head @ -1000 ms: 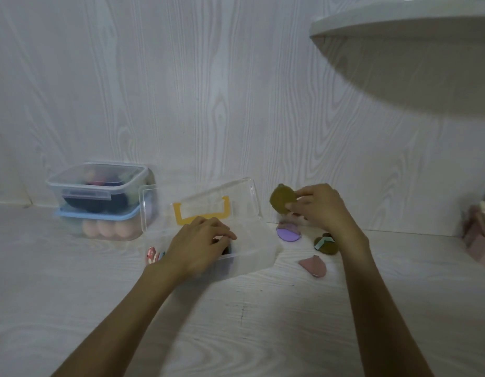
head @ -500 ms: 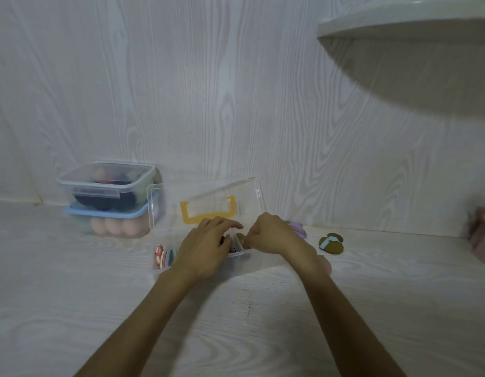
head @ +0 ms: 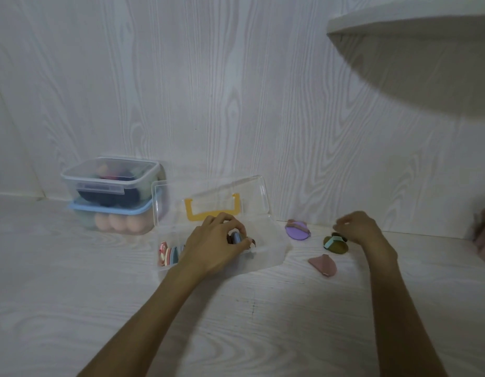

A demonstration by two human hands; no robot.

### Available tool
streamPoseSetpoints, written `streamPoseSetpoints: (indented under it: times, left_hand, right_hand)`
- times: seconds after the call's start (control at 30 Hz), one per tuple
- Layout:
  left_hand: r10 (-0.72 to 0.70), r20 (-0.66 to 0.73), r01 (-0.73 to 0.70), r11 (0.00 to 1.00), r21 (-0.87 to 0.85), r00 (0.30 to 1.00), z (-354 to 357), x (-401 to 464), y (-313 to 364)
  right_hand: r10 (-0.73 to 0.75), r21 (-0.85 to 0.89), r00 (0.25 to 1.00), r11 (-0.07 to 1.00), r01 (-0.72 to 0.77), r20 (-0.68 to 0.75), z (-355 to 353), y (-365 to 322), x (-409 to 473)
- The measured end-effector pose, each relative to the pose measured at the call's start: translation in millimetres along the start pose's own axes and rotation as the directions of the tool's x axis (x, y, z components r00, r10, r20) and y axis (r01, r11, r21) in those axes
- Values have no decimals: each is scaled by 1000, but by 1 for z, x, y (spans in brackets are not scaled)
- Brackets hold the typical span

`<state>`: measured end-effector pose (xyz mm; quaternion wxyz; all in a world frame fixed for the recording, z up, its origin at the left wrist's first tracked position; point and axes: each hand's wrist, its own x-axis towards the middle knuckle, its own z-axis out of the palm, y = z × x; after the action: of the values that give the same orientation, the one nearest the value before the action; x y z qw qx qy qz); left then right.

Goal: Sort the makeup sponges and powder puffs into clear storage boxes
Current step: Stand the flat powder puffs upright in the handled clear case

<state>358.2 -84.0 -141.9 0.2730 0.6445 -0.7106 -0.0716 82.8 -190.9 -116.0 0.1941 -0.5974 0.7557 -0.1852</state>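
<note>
A pale, matt wood-grain finish is shown by the desk (head: 73, 295). Clear, glossy plastic is seen in the open box (head: 271, 254), with a yellow plastic handle (head: 211, 210) on its lid. The puffs (head: 298, 230) appear soft and matt.

Three boxes (head: 221, 248): one open, two stacked at nine o'clock. Three loose puffs (head: 298, 232) at three o'clock.

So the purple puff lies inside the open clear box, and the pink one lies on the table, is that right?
Not quite. The head view shows the purple puff on the table, right of the open clear box, not inside it. The pink one does lie on the table.
</note>
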Motion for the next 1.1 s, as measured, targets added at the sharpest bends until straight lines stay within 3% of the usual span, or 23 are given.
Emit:
streamPoseSetpoints:
  times: [0.1, 0.33, 0.43, 0.53, 0.6, 0.83, 0.97, 1.1]
  left_hand:
    - [-9, -3, 9, 1000, -26, 1000, -1, 1, 1]
    - [-23, -15, 23, 999, -32, 1000, -1, 0, 2]
    - [-25, -11, 25, 999, -33, 1000, -1, 0, 2]
    - [-27, -10, 26, 999, -34, 1000, -1, -1, 3]
    - [-24, -12, 24, 999, -30, 1000, 0, -1, 3]
    - [-39, -23, 40, 999, 19, 999, 3, 1, 1]
    - [-38, -31, 38, 999, -14, 999, 3, 1, 2]
    - [-33, -34, 33, 999, -11, 999, 4, 3, 1]
  right_hand:
    - [65, -106, 989, 993, -52, 131, 18, 18, 10]
    - [87, -63, 994, 995, -83, 67, 8, 4, 4]
    - [-103, 42, 995, 994, 103, -5, -12, -24, -19]
    - [-344, 252, 937, 904, 346, -55, -23, -64, -64]
    - [-434, 332, 900, 845, 419, -30, -15, -87, -89]
    - [-502, -65, 856, 865, 498, -124, 36, -113, -103]
    - [-473, -25, 856, 877, 479, -206, 32, -109, -97]
    - [-504, -67, 843, 863, 501, -187, 38, -108, -99]
